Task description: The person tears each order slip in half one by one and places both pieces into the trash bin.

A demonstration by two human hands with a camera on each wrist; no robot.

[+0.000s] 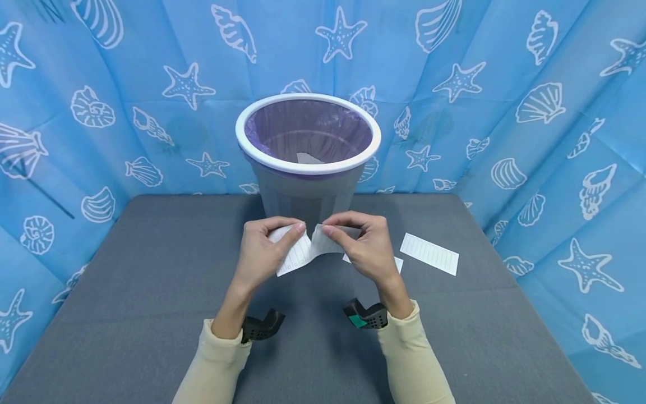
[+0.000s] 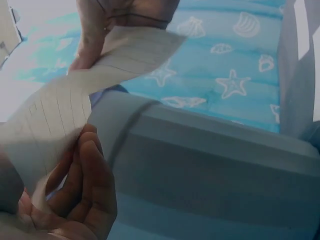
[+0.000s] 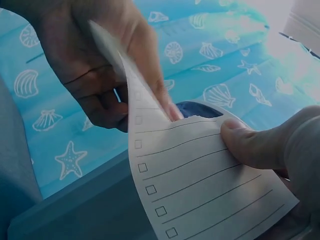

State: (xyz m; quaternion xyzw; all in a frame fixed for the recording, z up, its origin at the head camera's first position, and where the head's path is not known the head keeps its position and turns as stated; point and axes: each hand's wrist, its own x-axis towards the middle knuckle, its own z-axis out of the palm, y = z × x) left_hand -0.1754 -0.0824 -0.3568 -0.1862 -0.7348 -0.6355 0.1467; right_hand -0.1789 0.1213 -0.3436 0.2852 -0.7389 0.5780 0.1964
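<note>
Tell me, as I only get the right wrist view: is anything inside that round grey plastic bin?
Observer: Yes, the head view shows a small white piece, probably paper, inside the bin's purple plastic liner.
Visitor: Does more paper lie on the table?
Observer: Yes, one white, lined, rectangular paper strip lies beside the right hand on the dark grey table, with another partly hidden by that hand.

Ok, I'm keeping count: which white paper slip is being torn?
The white lined paper slip pinched by the left hand and right hand, partly ripped from its upper edge. The two other slips lie on the dark grey table, unheld.
</note>
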